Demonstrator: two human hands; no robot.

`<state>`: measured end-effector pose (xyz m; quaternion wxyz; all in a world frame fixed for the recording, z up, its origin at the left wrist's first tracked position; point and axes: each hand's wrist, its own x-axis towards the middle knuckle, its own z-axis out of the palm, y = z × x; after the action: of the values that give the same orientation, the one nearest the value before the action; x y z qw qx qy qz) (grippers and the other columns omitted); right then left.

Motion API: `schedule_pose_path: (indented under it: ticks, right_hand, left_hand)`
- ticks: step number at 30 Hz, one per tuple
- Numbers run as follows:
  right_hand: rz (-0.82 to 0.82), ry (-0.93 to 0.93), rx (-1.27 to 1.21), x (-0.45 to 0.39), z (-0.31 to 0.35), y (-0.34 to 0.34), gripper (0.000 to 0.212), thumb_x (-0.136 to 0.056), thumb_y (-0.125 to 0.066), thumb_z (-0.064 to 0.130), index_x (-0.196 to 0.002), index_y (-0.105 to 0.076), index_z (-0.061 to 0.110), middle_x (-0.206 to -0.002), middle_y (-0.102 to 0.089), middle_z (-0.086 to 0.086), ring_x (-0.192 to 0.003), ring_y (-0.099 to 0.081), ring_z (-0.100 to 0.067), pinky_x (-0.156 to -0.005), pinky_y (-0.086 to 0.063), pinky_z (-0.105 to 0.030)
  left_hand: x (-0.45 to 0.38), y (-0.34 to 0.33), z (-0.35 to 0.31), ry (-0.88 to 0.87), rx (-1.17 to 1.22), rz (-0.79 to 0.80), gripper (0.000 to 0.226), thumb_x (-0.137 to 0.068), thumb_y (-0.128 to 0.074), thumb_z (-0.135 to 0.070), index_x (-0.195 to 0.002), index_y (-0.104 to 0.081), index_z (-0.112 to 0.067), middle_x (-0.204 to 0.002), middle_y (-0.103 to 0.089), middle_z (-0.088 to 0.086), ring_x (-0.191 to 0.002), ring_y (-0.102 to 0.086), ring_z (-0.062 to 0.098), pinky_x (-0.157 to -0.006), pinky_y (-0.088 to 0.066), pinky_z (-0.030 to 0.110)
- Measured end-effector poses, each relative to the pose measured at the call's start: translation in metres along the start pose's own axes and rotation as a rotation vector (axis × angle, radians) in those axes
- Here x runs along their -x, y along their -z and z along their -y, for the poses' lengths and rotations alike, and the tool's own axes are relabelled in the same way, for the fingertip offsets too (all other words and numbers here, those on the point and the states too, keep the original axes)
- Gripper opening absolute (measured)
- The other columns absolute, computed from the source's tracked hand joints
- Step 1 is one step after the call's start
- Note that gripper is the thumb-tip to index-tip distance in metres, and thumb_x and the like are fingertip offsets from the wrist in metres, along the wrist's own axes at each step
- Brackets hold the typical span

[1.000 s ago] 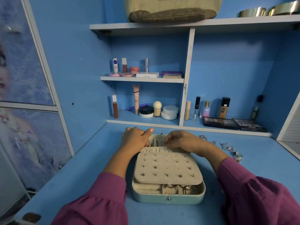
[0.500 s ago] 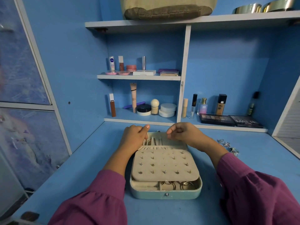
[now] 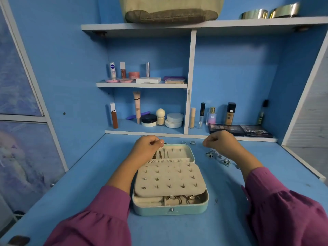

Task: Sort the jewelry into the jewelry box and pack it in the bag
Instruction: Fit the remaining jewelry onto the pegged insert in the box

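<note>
The pale green jewelry box (image 3: 170,209) lies open in the middle of the blue desk. Its cream stud panel (image 3: 168,180) carries several small earrings, and rings (image 3: 181,199) sit in the front compartment. My left hand (image 3: 146,149) hovers over the left side of the lid (image 3: 179,152), thumb and finger pinched, with a gold chain (image 3: 157,154) running up under it. My right hand (image 3: 221,142) is a closed fist to the right of the lid, apart from the box. Loose silver jewelry (image 3: 217,157) lies on the desk below that hand. The beige bag (image 3: 170,11) rests on the top shelf.
Two loose rings (image 3: 189,142) lie just behind the box. Cosmetics bottles, jars and two dark palettes (image 3: 239,130) line the low shelf along the back. Metal bangles (image 3: 269,13) are on the top shelf at right. A white cabinet edge (image 3: 301,162) borders the desk's right side.
My right hand has left the lid and moved right and up into a fist. My left hand stays at the lid's left side. The lid's slots now show.
</note>
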<state>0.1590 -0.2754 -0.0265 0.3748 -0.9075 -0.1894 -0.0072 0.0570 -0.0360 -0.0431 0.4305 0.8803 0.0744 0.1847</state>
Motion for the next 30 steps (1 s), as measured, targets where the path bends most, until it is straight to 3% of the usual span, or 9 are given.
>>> schedule_pose_path:
  ticks: [3,8,12,17,20,22,26,30]
  right_hand:
    - [0.002,-0.031,0.124,-0.001,-0.005,0.002,0.01,-0.086,-0.066,0.011,-0.083,-0.075,0.009,-0.088,-0.072,-0.005,-0.078,-0.064,-0.019,-0.067,-0.049,-0.027]
    - [0.004,-0.125,0.273,-0.002,-0.012,0.005,0.011,-0.084,-0.066,0.009,-0.082,-0.077,0.012,-0.086,-0.071,-0.006,-0.083,-0.063,-0.023,-0.07,-0.049,-0.029]
    - [-0.01,-0.165,0.347,-0.004,-0.016,0.006,0.009,-0.081,-0.068,0.011,-0.082,-0.077,0.01,-0.084,-0.07,-0.007,-0.077,-0.062,-0.023,-0.065,-0.049,-0.029]
    - [0.046,-0.199,0.416,-0.006,-0.018,0.004,0.013,-0.078,-0.071,0.017,-0.086,-0.071,0.006,-0.087,-0.068,-0.009,-0.079,-0.064,-0.026,-0.07,-0.055,-0.033]
    - [0.075,-0.181,0.426,0.0,-0.016,0.003,0.015,-0.083,-0.064,0.02,-0.08,-0.062,0.005,-0.076,-0.059,-0.008,-0.068,-0.054,-0.024,-0.059,-0.043,-0.027]
    - [0.089,-0.188,0.381,0.003,-0.014,0.003,0.02,-0.086,-0.061,0.022,-0.077,-0.061,0.004,-0.07,-0.053,-0.008,-0.061,-0.046,-0.022,-0.056,-0.036,-0.027]
    - [0.017,-0.163,0.127,0.004,-0.011,0.01,0.029,-0.09,-0.056,0.017,-0.076,-0.063,-0.007,-0.065,-0.046,-0.011,-0.057,-0.036,-0.02,-0.053,-0.03,-0.026]
    - [-0.057,-0.1,-0.16,0.005,-0.006,0.02,0.026,-0.091,-0.055,0.017,-0.073,-0.067,0.002,-0.066,-0.065,-0.008,-0.057,-0.044,-0.021,-0.054,-0.038,-0.029]
  left_hand:
    - [0.0,-0.001,0.001,0.006,0.027,0.027,0.021,-0.093,-0.058,-0.029,-0.091,-0.072,-0.014,-0.089,-0.068,0.0,-0.081,-0.058,0.011,-0.072,-0.044,0.024]
    - [0.003,-0.001,-0.001,0.009,0.066,0.023,0.019,-0.092,-0.059,-0.029,-0.091,-0.072,-0.014,-0.072,-0.062,-0.009,-0.063,-0.051,0.003,-0.061,-0.037,0.02]
    - [0.004,0.0,-0.002,0.018,0.088,0.027,0.019,-0.092,-0.06,-0.028,-0.092,-0.072,-0.014,-0.079,-0.065,-0.007,-0.069,-0.053,0.004,-0.063,-0.039,0.02]
    - [0.004,0.0,-0.002,0.026,0.104,0.029,0.017,-0.091,-0.06,-0.028,-0.089,-0.072,-0.017,-0.077,-0.065,-0.007,-0.067,-0.052,0.005,-0.065,-0.04,0.022]
    - [0.004,0.0,-0.003,0.031,0.103,0.036,0.016,-0.092,-0.06,-0.029,-0.086,-0.071,-0.02,-0.082,-0.068,-0.004,-0.075,-0.058,0.011,-0.07,-0.045,0.026]
    - [0.004,0.001,-0.003,0.037,0.103,0.04,0.016,-0.092,-0.059,-0.029,-0.086,-0.071,-0.021,-0.088,-0.069,-0.003,-0.085,-0.061,0.014,-0.077,-0.047,0.028]
    - [0.005,0.005,-0.007,0.059,0.12,0.055,0.017,-0.093,-0.057,-0.031,-0.088,-0.07,-0.022,-0.095,-0.069,0.0,-0.094,-0.062,0.021,-0.075,-0.046,0.025]
    - [0.005,0.008,-0.009,0.092,0.18,0.05,0.018,-0.095,-0.053,-0.028,-0.093,-0.07,-0.021,-0.098,-0.069,0.0,-0.098,-0.061,0.015,-0.073,-0.043,0.019]
